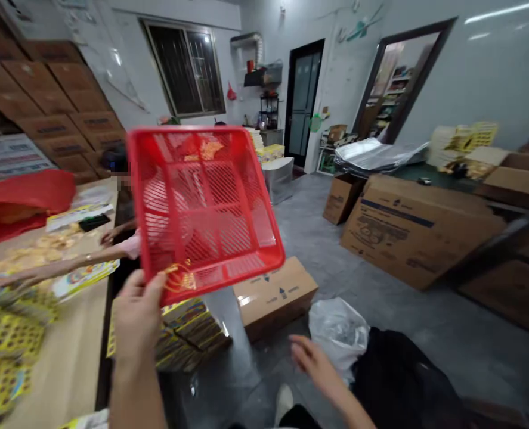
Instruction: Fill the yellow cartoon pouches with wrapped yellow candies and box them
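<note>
Left hand: the left hand (pixel 135 319) was clenched around the near corner of a red plastic basket (pixel 201 208), with the thumb over the rim.

Right hand: the right hand (pixel 315 363) was open and released, its fingers loosely curled and holding nothing. It hung just beside a white plastic bag (pixel 338 336).

Basket: it was raised in front of the person and tilted, with its slotted base facing the camera. Held by one corner, it appeared to be carried in one hand, leaving the other free. Nothing could be seen inside it.

Near floor: a dark sack (pixel 402 381) lay behind the white bag, and a white shoe (pixel 284 402) showed below the right hand.

Near left: stacked yellow packets (pixel 192 333) stood beside a long wooden table (pixel 67 351), apparently kept within reach of it.

Table: loose golden pieces (pixel 36 253) lay spread on top, and a co-worker's arm (pixel 53 268) stretched across them. A red cloth (pixel 20 205) lay farther along.

Middle floor: a closed cardboard box (pixel 275 296) sat just beyond the basket.

Far right: a large carton (pixel 418 229) lay on its side near a smaller carton (pixel 342 196).

Far wall: a dark door (pixel 302 101) stood right of a barred window (pixel 186 68).
</note>
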A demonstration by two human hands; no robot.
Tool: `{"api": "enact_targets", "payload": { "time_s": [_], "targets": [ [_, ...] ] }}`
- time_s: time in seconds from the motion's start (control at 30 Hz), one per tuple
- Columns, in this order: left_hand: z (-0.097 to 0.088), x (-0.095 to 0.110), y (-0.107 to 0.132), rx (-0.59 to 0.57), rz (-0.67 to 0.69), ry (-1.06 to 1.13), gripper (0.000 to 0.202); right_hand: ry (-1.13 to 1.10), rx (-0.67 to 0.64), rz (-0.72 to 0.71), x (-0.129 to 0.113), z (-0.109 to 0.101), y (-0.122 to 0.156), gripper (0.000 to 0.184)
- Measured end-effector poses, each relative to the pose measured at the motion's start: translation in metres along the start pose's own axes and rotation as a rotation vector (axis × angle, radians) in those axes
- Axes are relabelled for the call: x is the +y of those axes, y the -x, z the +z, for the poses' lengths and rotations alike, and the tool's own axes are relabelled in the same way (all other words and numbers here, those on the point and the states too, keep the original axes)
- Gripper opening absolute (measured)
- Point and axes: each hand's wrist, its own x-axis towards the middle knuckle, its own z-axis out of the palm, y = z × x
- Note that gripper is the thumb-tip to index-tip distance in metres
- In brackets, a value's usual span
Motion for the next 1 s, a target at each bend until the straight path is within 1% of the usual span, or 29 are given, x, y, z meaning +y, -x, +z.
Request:
{"api": "enact_targets", "payload": {
  "time_s": [0.03, 0.1, 0.2, 0.27, 0.33, 0.4, 0.47, 0.5, 0.53, 0.57, 0.6, 0.63, 0.7, 0.73, 0.77, 0.8, 0.87, 0.93, 1.0],
  "targets": [
    [0.03, -0.006, 0.0, -0.069, -0.018, -0.007, 0.026, -0.043, 0.062, -0.005, -0.006, -0.024, -0.016, 0.064],
    [0.082, -0.015, 0.001, -0.252, -0.025, -0.036, 0.022, -0.188, 0.181, -0.052, -0.026, -0.064, -0.044, 0.067],
    [0.146, -0.015, -0.005, -0.595, 0.068, -0.07, 0.02, -0.516, 0.307, -0.156, -0.06, -0.107, -0.076, 0.061],
    [0.194, -0.007, -0.015, -0.84, 0.183, -0.074, 0.019, -0.648, 0.421, -0.151, -0.071, -0.132, -0.09, 0.064],
    [0.255, 0.004, -0.022, -1.048, 0.326, -0.082, 0.02, -0.657, 0.581, -0.069, -0.066, -0.163, -0.097, 0.063],
    [0.324, 0.012, -0.019, -1.184, 0.44, -0.077, 0.022, -0.643, 0.759, 0.024, -0.049, -0.197, -0.095, 0.055],
    [0.388, 0.015, -0.005, -1.231, 0.506, -0.068, 0.021, -0.593, 0.934, 0.09, -0.029, -0.232, -0.087, 0.046],
    [0.416, 0.013, 0.004, -1.224, 0.51, -0.054, 0.017, -0.552, 1.018, 0.12, -0.021, -0.247, -0.083, 0.043],
    [0.439, 0.01, 0.014, -1.196, 0.525, -0.048, 0.013, -0.503, 1.096, 0.15, -0.014, -0.261, -0.079, 0.04],
    [0.459, 0.005, 0.023, -1.15, 0.584, -0.057, 0.016, -0.448, 1.164, 0.18, -0.008, -0.274, -0.077, 0.038],
    [0.475, 0.0, 0.031, -1.104, 0.697, -0.079, 0.022, -0.391, 1.221, 0.207, -0.005, -0.285, -0.077, 0.037],
    [0.488, -0.007, 0.038, -1.072, 0.867, -0.112, 0.028, -0.333, 1.265, 0.228, -0.003, -0.295, -0.079, 0.036],
    [0.507, -0.018, 0.051, -1.06, 1.292, -0.214, 0.032, -0.226, 1.306, 0.245, -0.004, -0.311, -0.087, 0.036],
    [0.516, -0.022, 0.056, -1.076, 1.465, -0.292, 0.032, -0.18, 1.307, 0.244, -0.007, -0.317, -0.092, 0.037],
    [0.524, -0.024, 0.06, -1.101, 1.562, -0.382, 0.032, -0.141, 1.299, 0.239, -0.009, -0.322, -0.097, 0.039],
    [0.532, -0.026, 0.064, -1.115, 1.597, -0.478, 0.033, -0.107, 1.29, 0.234, -0.012, -0.327, -0.103, 0.04],
    [0.552, -0.025, 0.07, -1.114, 1.572, -0.631, 0.035, -0.056, 1.273, 0.221, -0.017, -0.336, -0.113, 0.043],
    [0.574, -0.023, 0.074, -1.146, 1.578, -0.667, 0.034, -0.025, 1.269, 0.208, -0.019, -0.345, -0.122, 0.045],
    [0.596, -0.024, 0.074, -1.223, 1.65, -0.635, 0.025, -0.008, 1.283, 0.197, -0.016, -0.355, -0.13, 0.047]
  ]
}}
